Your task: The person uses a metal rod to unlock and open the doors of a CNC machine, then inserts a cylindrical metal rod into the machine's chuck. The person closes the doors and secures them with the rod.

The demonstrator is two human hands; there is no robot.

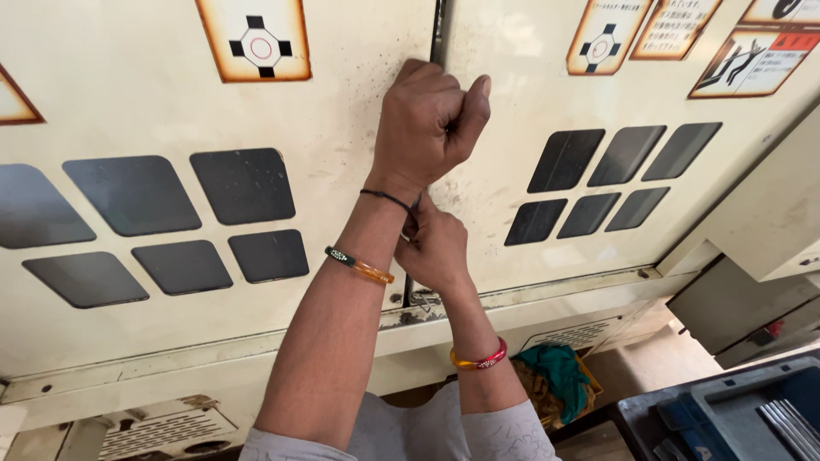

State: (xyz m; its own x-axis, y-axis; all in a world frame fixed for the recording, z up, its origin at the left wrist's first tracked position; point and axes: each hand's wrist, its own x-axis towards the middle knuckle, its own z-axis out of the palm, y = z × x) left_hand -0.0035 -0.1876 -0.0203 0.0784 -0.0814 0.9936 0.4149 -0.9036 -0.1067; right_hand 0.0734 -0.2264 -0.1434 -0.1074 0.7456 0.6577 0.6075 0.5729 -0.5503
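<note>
Two cream metal machine doors meet at a dark vertical seam (440,34). My left hand (427,119) is clenched in a fist at the seam, thumb to the right, around a door handle that it hides. My left wrist wears a black thread and a green and orange bangle. Just below, my right hand (436,248) is also closed at the seam, partly behind my left wrist. A small metal piece (407,234) shows at its fingers. What it grips is mostly hidden. A red and orange bangle sits on my right wrist.
The left door (342,154) and the right door (512,137) each have several dark slanted window panes and orange-framed warning stickers. Vent grilles (162,431) run below the doors. A green cloth (559,371) lies in a bin, and a blue tray with metal bars (769,410) is at lower right.
</note>
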